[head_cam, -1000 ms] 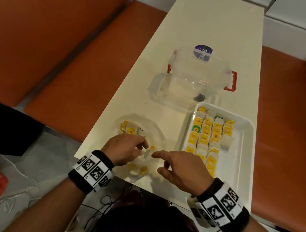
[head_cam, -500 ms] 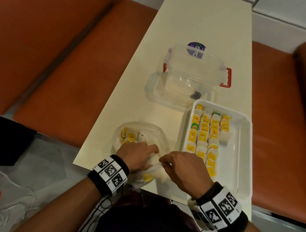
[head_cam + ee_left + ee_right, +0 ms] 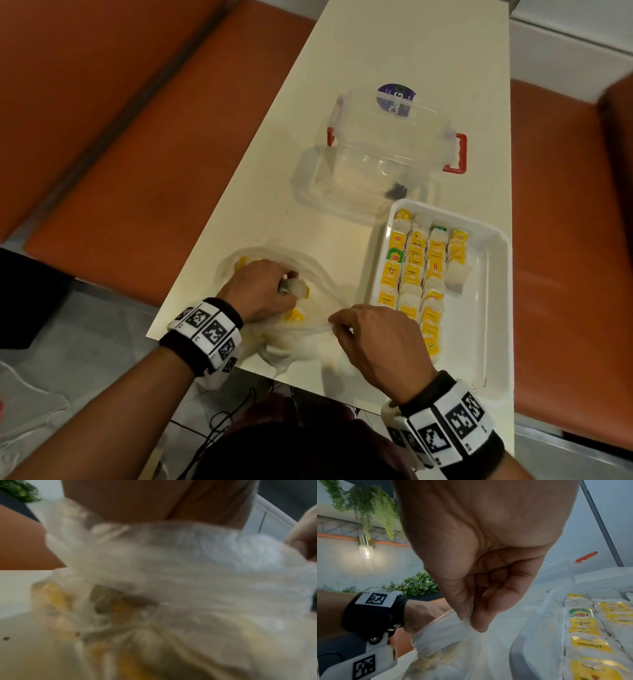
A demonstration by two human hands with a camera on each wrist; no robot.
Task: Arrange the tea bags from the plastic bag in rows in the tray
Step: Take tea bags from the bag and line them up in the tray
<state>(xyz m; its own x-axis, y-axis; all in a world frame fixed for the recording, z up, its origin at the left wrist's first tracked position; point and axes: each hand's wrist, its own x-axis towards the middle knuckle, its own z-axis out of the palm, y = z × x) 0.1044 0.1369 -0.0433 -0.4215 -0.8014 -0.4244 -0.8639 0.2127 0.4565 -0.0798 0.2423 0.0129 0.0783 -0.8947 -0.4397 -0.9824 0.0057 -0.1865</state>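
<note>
A thin clear plastic bag (image 3: 308, 339) lies at the table's near edge with a few yellow tea bags (image 3: 295, 314) loose inside. My left hand (image 3: 286, 282) is inside the bag's mouth, fingers curled round one white-and-yellow tea bag (image 3: 297, 287). The left wrist view shows only blurred bag film (image 3: 188, 568). My right hand (image 3: 334, 323) pinches the bag's rim (image 3: 453, 632) between thumb and forefinger (image 3: 481, 623), holding it up. To the right stands the white tray (image 3: 493, 274), with yellow tea bags (image 3: 414, 267) laid in rows along its left half.
A clear storage box (image 3: 387, 150) with red handles stands behind the tray on its lid. The cream table (image 3: 376, 51) is narrow, with orange benches (image 3: 137, 137) on both sides. The tray's right half is bare.
My left hand has pushed further into the bag and closed on a tea bag. My right hand, open a second ago, has closed on the bag's rim and lifted it.
</note>
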